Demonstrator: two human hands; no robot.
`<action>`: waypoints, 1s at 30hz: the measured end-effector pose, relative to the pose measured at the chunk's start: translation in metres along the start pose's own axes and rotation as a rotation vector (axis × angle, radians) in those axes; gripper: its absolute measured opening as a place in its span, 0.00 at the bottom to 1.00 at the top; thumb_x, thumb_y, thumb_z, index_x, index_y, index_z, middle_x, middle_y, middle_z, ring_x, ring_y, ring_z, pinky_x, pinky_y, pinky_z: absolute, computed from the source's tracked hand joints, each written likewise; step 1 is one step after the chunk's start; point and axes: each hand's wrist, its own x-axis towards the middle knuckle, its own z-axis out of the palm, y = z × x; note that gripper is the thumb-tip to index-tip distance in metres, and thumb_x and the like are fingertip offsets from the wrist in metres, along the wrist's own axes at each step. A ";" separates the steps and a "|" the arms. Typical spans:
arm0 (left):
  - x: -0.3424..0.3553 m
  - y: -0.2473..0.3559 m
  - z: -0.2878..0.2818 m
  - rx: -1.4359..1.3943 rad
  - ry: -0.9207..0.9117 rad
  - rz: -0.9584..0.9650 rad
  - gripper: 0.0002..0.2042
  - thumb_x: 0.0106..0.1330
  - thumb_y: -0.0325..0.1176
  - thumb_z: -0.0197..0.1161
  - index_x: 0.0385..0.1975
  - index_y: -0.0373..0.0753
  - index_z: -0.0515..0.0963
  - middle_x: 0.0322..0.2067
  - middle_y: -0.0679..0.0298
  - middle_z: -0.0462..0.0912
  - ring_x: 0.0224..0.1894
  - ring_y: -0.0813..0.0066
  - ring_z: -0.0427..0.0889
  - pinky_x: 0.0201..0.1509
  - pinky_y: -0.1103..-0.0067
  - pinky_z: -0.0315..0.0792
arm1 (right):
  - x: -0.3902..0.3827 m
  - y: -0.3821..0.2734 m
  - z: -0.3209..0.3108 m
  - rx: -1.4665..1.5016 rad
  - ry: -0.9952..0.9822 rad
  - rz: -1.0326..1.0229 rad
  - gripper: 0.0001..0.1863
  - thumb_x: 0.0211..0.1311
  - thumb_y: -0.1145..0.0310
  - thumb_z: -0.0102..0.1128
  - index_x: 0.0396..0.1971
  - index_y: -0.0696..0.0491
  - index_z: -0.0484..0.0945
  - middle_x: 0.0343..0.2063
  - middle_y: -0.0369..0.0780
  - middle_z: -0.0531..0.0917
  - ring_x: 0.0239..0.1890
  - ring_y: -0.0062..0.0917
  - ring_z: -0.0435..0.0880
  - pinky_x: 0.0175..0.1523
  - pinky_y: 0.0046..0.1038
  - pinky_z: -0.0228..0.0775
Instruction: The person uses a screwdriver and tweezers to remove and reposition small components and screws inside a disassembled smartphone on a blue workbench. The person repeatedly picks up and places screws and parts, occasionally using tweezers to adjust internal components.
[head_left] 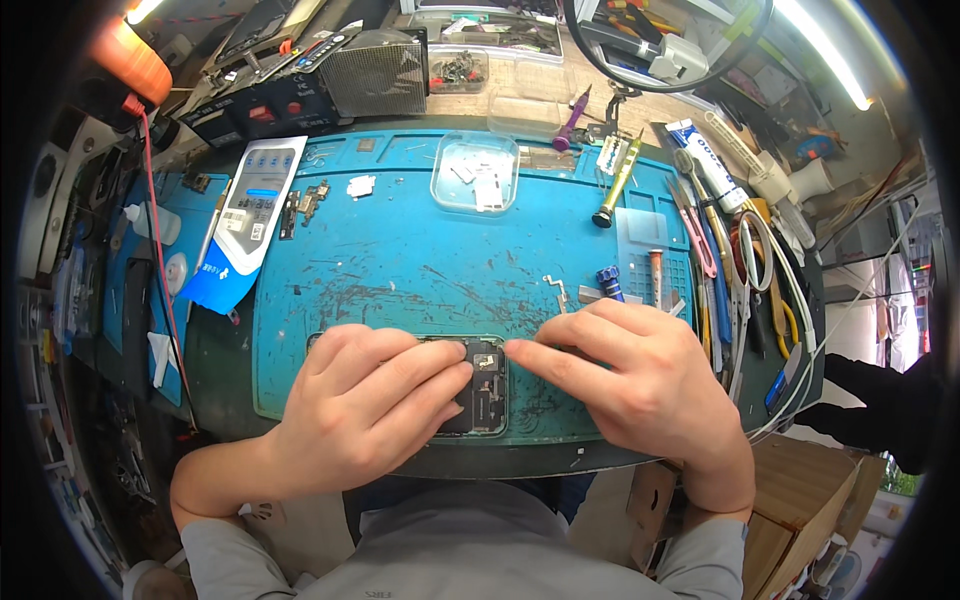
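An opened smartphone (482, 405) lies flat on the blue work mat near its front edge, its dark inside with the battery and small parts facing up. My left hand (365, 405) covers the left part of the phone and grips it, fingers bent together over it and the thumb showing at the near side. The index finger of my right hand (640, 380) stretches to the phone's far right corner; its tip is at the frame there. The other right fingers curl back and the thumb is hidden. I see no tool in either hand.
Beyond the hands are a clear plastic box (475, 172) with white pieces, a yellow-green screwdriver (618, 180) and a purple screwdriver (572, 118). Pliers, tweezers and cables crowd the right side, including pink tweezers (692, 230). A blue-and-white package (245, 225) lies at the left.
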 end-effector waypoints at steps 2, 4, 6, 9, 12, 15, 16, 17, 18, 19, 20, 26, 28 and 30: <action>-0.002 0.001 -0.002 0.037 -0.008 0.025 0.21 0.56 0.32 0.75 0.51 0.36 0.87 0.54 0.63 0.87 0.49 0.67 0.82 0.52 0.69 0.70 | -0.003 0.001 0.002 0.008 -0.003 -0.022 0.21 0.55 0.69 0.64 0.51 0.51 0.87 0.40 0.35 0.83 0.39 0.26 0.83 0.41 0.29 0.76; -0.004 0.001 -0.001 0.055 -0.020 0.050 0.19 0.58 0.33 0.75 0.50 0.37 0.88 0.56 0.64 0.87 0.50 0.69 0.82 0.51 0.70 0.69 | -0.006 0.001 0.003 -0.043 -0.026 -0.056 0.22 0.56 0.69 0.64 0.52 0.49 0.87 0.42 0.35 0.81 0.41 0.26 0.83 0.42 0.29 0.75; -0.005 0.002 0.000 0.053 -0.029 0.046 0.19 0.59 0.34 0.74 0.51 0.37 0.88 0.56 0.64 0.87 0.51 0.70 0.82 0.51 0.70 0.69 | -0.007 -0.001 0.003 -0.087 -0.047 -0.079 0.23 0.56 0.68 0.65 0.54 0.48 0.87 0.43 0.36 0.80 0.42 0.26 0.82 0.42 0.29 0.73; -0.006 0.002 0.001 0.049 -0.036 0.042 0.19 0.60 0.35 0.74 0.52 0.38 0.88 0.57 0.65 0.87 0.51 0.70 0.82 0.52 0.70 0.69 | -0.007 -0.003 0.004 -0.119 -0.062 -0.089 0.23 0.58 0.67 0.65 0.56 0.46 0.86 0.45 0.36 0.79 0.44 0.26 0.81 0.43 0.29 0.71; -0.006 0.001 0.001 0.041 -0.042 0.043 0.19 0.60 0.35 0.74 0.52 0.38 0.88 0.58 0.65 0.86 0.51 0.70 0.82 0.53 0.70 0.69 | -0.007 -0.002 0.005 -0.112 -0.059 -0.086 0.23 0.58 0.67 0.65 0.56 0.46 0.86 0.45 0.36 0.78 0.44 0.25 0.81 0.44 0.29 0.71; -0.006 0.001 0.000 0.035 -0.053 0.038 0.19 0.61 0.35 0.74 0.52 0.38 0.88 0.58 0.65 0.86 0.52 0.70 0.82 0.53 0.70 0.69 | -0.007 -0.001 0.005 -0.110 -0.066 -0.085 0.23 0.58 0.67 0.65 0.56 0.46 0.86 0.45 0.36 0.78 0.43 0.25 0.81 0.44 0.29 0.71; -0.006 0.001 -0.001 0.032 -0.057 0.037 0.19 0.61 0.35 0.74 0.52 0.39 0.88 0.58 0.65 0.86 0.52 0.70 0.82 0.54 0.70 0.69 | -0.007 -0.001 0.005 -0.109 -0.067 -0.083 0.23 0.58 0.67 0.65 0.56 0.46 0.86 0.45 0.36 0.78 0.43 0.25 0.81 0.44 0.29 0.71; -0.006 0.001 -0.001 0.022 -0.056 0.033 0.19 0.61 0.35 0.74 0.52 0.39 0.88 0.58 0.65 0.86 0.52 0.70 0.82 0.54 0.69 0.69 | -0.006 -0.001 0.005 -0.107 -0.069 -0.082 0.23 0.58 0.67 0.65 0.55 0.46 0.86 0.45 0.36 0.78 0.43 0.25 0.81 0.44 0.29 0.71; -0.006 0.000 0.000 0.012 -0.054 0.029 0.19 0.61 0.34 0.74 0.52 0.39 0.88 0.58 0.65 0.86 0.52 0.69 0.82 0.54 0.69 0.69 | -0.006 -0.001 0.005 -0.105 -0.062 -0.083 0.23 0.58 0.67 0.65 0.55 0.46 0.87 0.45 0.35 0.78 0.43 0.25 0.81 0.44 0.29 0.71; -0.006 0.000 0.000 0.002 -0.052 0.026 0.19 0.60 0.34 0.73 0.52 0.39 0.88 0.58 0.65 0.86 0.52 0.69 0.82 0.54 0.69 0.69 | -0.006 -0.001 0.005 -0.103 -0.056 -0.083 0.23 0.58 0.67 0.65 0.55 0.46 0.87 0.45 0.35 0.78 0.43 0.25 0.81 0.44 0.29 0.71; -0.006 0.000 0.000 0.003 -0.046 0.013 0.19 0.60 0.34 0.74 0.52 0.39 0.88 0.58 0.65 0.86 0.52 0.69 0.82 0.54 0.69 0.69 | -0.006 -0.001 0.006 -0.100 -0.049 -0.084 0.23 0.58 0.67 0.65 0.55 0.46 0.87 0.45 0.35 0.78 0.43 0.25 0.81 0.44 0.29 0.71; -0.006 0.000 0.001 0.005 -0.039 0.007 0.19 0.60 0.34 0.74 0.52 0.39 0.87 0.57 0.64 0.86 0.51 0.68 0.82 0.54 0.69 0.68 | -0.007 -0.001 0.006 -0.086 -0.047 -0.071 0.23 0.57 0.67 0.65 0.55 0.46 0.87 0.44 0.35 0.79 0.43 0.25 0.81 0.44 0.28 0.71; -0.005 0.001 0.000 0.002 -0.040 0.000 0.21 0.59 0.33 0.75 0.53 0.38 0.87 0.57 0.64 0.87 0.51 0.68 0.82 0.53 0.69 0.68 | -0.007 -0.001 0.006 -0.086 -0.049 -0.070 0.23 0.57 0.67 0.65 0.55 0.46 0.87 0.44 0.35 0.79 0.43 0.25 0.81 0.44 0.28 0.71; -0.001 0.003 -0.001 -0.029 -0.006 -0.035 0.21 0.57 0.32 0.76 0.53 0.38 0.86 0.54 0.63 0.88 0.49 0.66 0.83 0.51 0.69 0.69 | -0.007 -0.001 0.006 -0.088 -0.049 -0.070 0.23 0.56 0.67 0.65 0.54 0.46 0.87 0.44 0.35 0.79 0.43 0.25 0.81 0.44 0.28 0.71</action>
